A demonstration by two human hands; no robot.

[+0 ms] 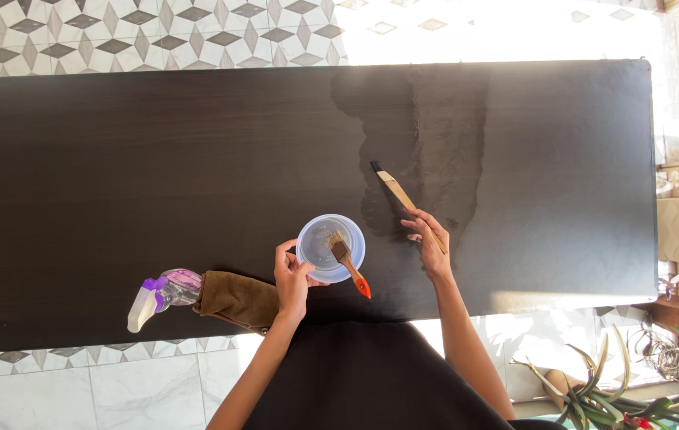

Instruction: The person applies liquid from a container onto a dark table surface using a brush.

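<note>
Head view, looking straight down on a long dark wooden table [117, 159] set over a patterned tile floor [117, 32].

Left hand [292, 275]: fingers closed on the near-left rim of a clear round plastic container [330, 247], thumb on the rim's far side. The container sits near the table's near edge, about centre. A brush with an orange handle [349, 263] rests inside it, bristles down in the bowl, handle leaning out over the near-right rim.

Right hand [429, 243]: just right of the container, fingers clamped on a second brush with a pale wooden handle [397, 191]. This one slants far-left from the hand, its dark tip touching the tabletop. Around the tip lies a broad wet-looking patch [427, 127], glossier than the rest of the surface.

Left of the left hand, near edge: a folded brown cloth [236, 299], and touching its left end a spray bottle [160, 296] with purple trigger, lying on its side.

Near right, off the table: green plant leaves [618, 398].
</note>
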